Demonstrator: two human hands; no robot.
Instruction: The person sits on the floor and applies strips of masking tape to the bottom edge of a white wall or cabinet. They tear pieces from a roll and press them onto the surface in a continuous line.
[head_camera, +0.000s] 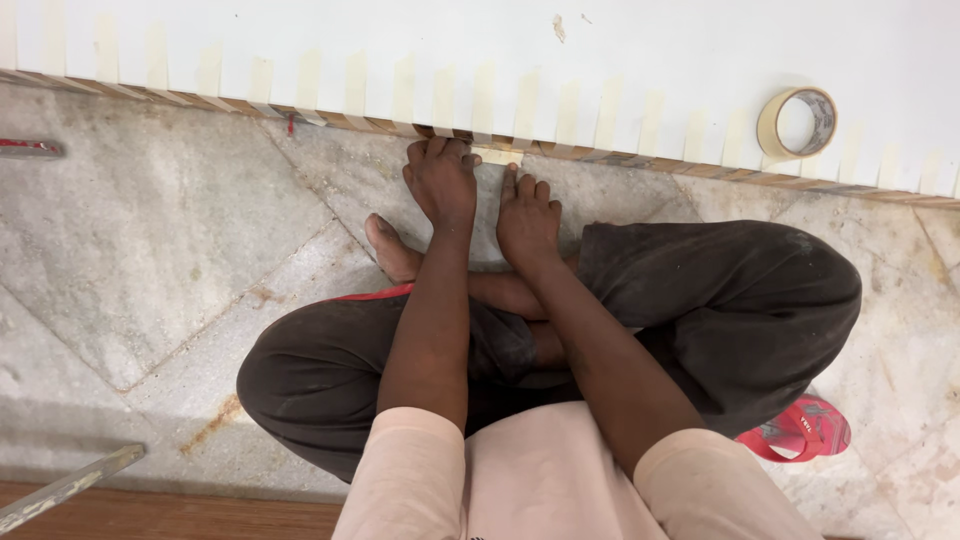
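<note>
Pressing against the near edge of a white board (600, 60), the left hand (440, 180) has its fingers curled over the wood-coloured edge band (330, 118), the grip closed loosely on that edge with nothing loose visibly held in it. Just to its right, the right hand (527, 215) lies flat with the forefinger stretched up to a short strip of masking tape (497, 155) stuck at the board's edge; this grip is spread open, fingertip touching the tape rather than clasping it. That strip sits between the two hands, directly ahead of the right fingertips.

Along the board, to both sides of the hands, more pale tape strips (445, 100) run in a row across the edge. Well to the right of the hands, a roll of masking tape (797, 122) lies flat on the board. Below the hands is a marble floor (150, 230), where the person sits cross-legged in dark trousers (740, 310), one bare foot (390, 250) just left of the left wrist. A red sandal (800, 430) lies by the right knee.
</note>
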